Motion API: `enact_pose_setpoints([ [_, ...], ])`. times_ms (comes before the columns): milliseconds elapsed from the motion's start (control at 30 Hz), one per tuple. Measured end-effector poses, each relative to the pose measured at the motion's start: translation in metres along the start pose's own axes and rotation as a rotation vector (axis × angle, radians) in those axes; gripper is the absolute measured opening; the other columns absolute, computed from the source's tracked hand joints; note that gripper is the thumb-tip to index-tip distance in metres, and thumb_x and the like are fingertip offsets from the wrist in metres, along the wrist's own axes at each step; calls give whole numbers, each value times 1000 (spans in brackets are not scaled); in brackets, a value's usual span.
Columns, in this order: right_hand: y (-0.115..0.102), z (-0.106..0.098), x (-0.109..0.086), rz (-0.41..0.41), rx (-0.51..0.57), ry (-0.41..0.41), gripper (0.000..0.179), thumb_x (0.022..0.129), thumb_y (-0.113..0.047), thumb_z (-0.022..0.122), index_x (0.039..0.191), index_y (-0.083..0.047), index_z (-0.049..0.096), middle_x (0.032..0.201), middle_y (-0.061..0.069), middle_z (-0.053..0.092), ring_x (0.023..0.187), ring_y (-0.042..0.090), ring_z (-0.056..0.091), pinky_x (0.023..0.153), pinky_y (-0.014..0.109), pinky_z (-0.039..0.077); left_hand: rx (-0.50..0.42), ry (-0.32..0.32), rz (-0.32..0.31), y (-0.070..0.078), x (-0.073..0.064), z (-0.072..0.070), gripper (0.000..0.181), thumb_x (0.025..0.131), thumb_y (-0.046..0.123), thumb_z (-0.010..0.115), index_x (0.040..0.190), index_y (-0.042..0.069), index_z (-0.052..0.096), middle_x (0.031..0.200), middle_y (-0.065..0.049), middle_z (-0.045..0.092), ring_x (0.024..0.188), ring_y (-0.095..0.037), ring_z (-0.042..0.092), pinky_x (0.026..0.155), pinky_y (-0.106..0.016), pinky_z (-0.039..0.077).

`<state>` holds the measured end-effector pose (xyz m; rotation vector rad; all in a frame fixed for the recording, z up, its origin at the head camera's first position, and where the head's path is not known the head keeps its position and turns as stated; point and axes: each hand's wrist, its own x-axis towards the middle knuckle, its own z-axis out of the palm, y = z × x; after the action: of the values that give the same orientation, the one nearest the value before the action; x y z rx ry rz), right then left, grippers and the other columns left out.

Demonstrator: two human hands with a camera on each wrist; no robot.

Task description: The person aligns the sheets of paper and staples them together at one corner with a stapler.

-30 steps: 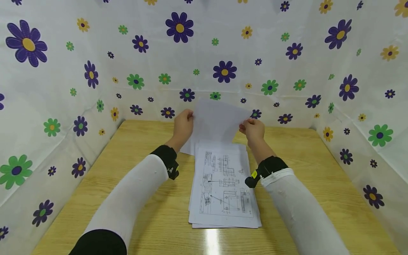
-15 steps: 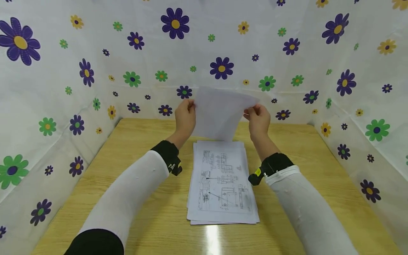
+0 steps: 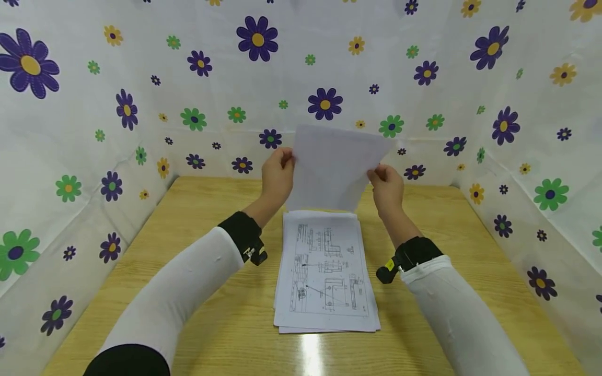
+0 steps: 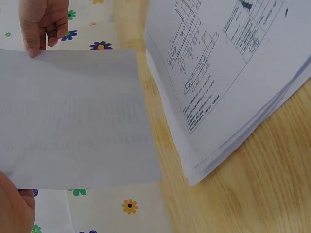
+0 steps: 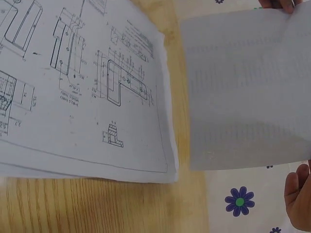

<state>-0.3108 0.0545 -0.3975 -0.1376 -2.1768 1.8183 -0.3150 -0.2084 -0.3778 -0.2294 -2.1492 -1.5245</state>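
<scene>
A sheet of paper (image 3: 331, 167) is held up beyond the far end of a paper stack. My left hand (image 3: 277, 176) pinches its left edge between thumb and fingers. My right hand (image 3: 388, 189) pinches the right edge the same way. Faint print shows through the sheet in the left wrist view, where the paper (image 4: 77, 121) spans between both hands. The stack of papers (image 3: 326, 271) lies on the table, its top page bearing technical line drawings. Its edges are slightly uneven. In the right wrist view the sheet (image 5: 243, 97) hangs apart from the stack (image 5: 87, 97).
The wooden table (image 3: 197, 313) carries the stack near its middle. A white curtain (image 3: 211, 94) with purple, green and yellow flowers encloses the back and both sides. Black wrist straps with small cameras sit over white sleeves (image 3: 183, 292).
The sheet has risen from low over the stack's far end and now hangs more upright. Both hands have moved up with it, and the right hand has drifted slightly to the right.
</scene>
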Motion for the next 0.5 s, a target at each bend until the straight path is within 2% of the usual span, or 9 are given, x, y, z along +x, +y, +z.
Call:
enact_pose_setpoints([
  [100,0,-4,-2,-13,-17,-6,25,103,-25,64,116,-4,64,112,6,65,102,16,59,91,29,50,-45,-7,-7,1,-4,-1,17,105,6,55,118,2,65,117,-13,69,104,-23,66,90,-34,56],
  [233,-1,-7,-7,-18,53,-28,21,102,-21,65,114,-4,64,108,5,65,98,17,62,93,32,54,-79,-6,-33,1,-7,-4,19,104,6,57,121,2,64,117,-13,67,104,-22,64,91,-31,55],
  [333,-4,-11,-11,-28,92,-54,22,102,-19,65,116,-2,64,109,6,66,98,17,65,93,32,56,-104,-13,-58,1,-10,-6,20,103,5,57,122,2,63,114,-12,66,101,-21,62,89,-30,54],
  [500,-7,-18,-18,-46,90,-79,24,103,-18,63,119,0,64,109,7,66,97,18,65,85,26,56,-141,-43,-65,4,-17,-12,20,103,5,58,123,3,63,111,-12,66,97,-21,61,83,-28,53],
])
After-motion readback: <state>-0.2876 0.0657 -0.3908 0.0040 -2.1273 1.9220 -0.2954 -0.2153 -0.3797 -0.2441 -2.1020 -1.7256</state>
